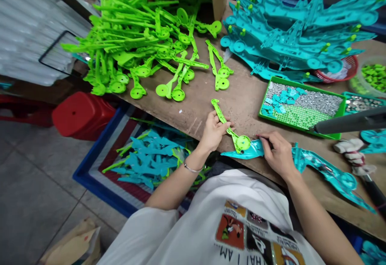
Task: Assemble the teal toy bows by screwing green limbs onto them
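Note:
My left hand [213, 132] is closed around a long green plastic arm [224, 120]. The arm's round disc end [243, 142] lies over the left tip of a teal bow-shaped plastic shell [324, 166]. My right hand [279, 152] is over the middle of that shell, with its fingers pinched together. A small dark reddish tip [258, 136] shows at those fingers; what it belongs to is hidden. Open side up, the shell lies along the table's front edge, and thin reddish wire shows inside its right part.
Green arms [132, 35] are heaped at the back left; teal shells [301, 35] are stacked at the back right. A green tray [301, 126] holds screws and small teal pieces. A grey tool [350, 120] juts over it. Below left are a blue-edged crate [99, 192] and red stool [80, 116].

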{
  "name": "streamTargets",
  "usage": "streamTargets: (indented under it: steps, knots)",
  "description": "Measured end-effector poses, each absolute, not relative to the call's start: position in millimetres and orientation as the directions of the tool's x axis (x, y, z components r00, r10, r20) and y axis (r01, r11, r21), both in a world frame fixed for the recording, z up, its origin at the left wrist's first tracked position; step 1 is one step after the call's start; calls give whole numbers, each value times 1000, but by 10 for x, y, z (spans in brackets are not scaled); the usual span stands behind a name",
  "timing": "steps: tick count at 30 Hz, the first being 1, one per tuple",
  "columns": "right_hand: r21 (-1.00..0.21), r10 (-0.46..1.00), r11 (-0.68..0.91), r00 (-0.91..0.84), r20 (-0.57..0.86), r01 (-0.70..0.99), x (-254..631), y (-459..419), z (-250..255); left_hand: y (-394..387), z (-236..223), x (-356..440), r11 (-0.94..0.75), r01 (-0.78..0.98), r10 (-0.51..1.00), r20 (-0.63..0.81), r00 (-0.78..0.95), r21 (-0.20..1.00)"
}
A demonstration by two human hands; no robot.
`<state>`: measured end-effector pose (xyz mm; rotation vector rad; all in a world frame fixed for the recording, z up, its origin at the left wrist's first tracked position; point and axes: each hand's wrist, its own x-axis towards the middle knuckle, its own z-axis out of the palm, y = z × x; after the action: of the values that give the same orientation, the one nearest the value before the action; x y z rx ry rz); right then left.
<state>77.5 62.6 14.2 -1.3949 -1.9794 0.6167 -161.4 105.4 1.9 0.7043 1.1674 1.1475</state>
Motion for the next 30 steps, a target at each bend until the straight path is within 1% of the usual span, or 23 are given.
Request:
streamTargets:
  steps: [2, 3, 5, 6, 8, 9, 10, 12, 15, 17, 19, 21, 22, 25, 27, 28, 30]
  knots:
    - [-692, 949, 316, -228, 220, 649, 801, 616, 157, 995, -13, -1616, 283, -213, 951, -302, -64, 935]
    - [-699, 951, 309, -222, 216, 645, 810, 614, 170, 956, -14, -1631, 261, -120, 957, -273, -95, 958]
    - [-715, 954, 298, -216, 207, 632, 819, 618, 206, 865, 29, -1680, 212, 152, 970, -189, -151, 965]
    - [-719, 954, 298, -222, 202, 628, 819, 626, 226, 818, 73, -1706, 178, 307, 977, -130, -170, 935]
    - [-706, 946, 318, -256, 196, 633, 805, 656, 265, 734, 193, -1744, 90, 564, 985, 11, -174, 821]
    - [-691, 939, 338, -282, 198, 639, 789, 679, 280, 699, 260, -1751, 37, 644, 986, 79, -150, 764]
    - [-669, 927, 366, -313, 204, 647, 767, 706, 293, 672, 327, -1748, -22, 687, 986, 130, -106, 727]
    - [-616, 894, 439, -388, 225, 655, 705, 769, 312, 639, 438, -1723, -148, 684, 986, 164, 42, 714]
    - [-539, 830, 550, -491, 266, 638, 583, 863, 327, 635, 513, -1675, -273, 644, 956, 127, 264, 715]
    - [-523, 801, 588, -533, 273, 617, 507, 910, 338, 646, 506, -1657, -301, 663, 943, 108, 316, 686]
    - [-562, 802, 582, -529, 277, 588, 454, 941, 357, 656, 470, -1654, -281, 661, 950, 104, 295, 695]
    - [-628, 834, 536, -471, 288, 564, 433, 959, 391, 661, 420, -1661, -202, 605, 971, 76, 227, 770]
    - [-658, 855, 505, -428, 294, 558, 433, 962, 412, 662, 391, -1666, -139, 559, 982, 40, 185, 817]
    - [-727, 924, 381, -267, 273, 572, 463, 959, 478, 668, 302, -1684, 86, 378, 988, -129, 91, 922]
    - [-779, 966, 254, -190, 176, 573, 476, 951, 511, 675, 246, -1689, 181, 270, 977, -206, 65, 946]
    - [-805, 980, 180, -178, 94, 566, 471, 949, 522, 678, 223, -1686, 207, 225, 973, -225, 57, 952]
    - [-845, 970, 45, -226, -91, 533, 431, 958, 532, 680, 188, -1669, 236, 155, 969, -245, 42, 959]
